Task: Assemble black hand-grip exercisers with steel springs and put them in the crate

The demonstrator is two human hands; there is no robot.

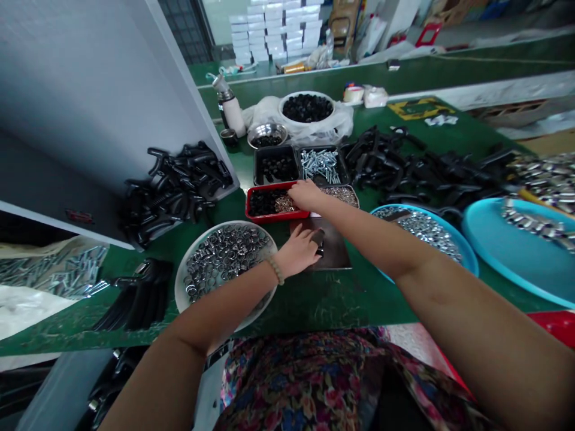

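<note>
Now, L hand grips black part on dark mat; R hand, at 12 o'clock, sits over red tray w/ silver rings, grasp unclear.

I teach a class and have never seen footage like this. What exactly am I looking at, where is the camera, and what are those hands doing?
This picture comes from a camera worn on a person's head, looking down at their own two bare hands over a green workbench. The left hand rests on a dark mat, fingers at a small dark part. The right hand reaches over a red tray of small black pieces; whether it holds anything is unclear. Nearby lie a white plate of metal rings, a blue tray and piles of black curved parts.
</note>
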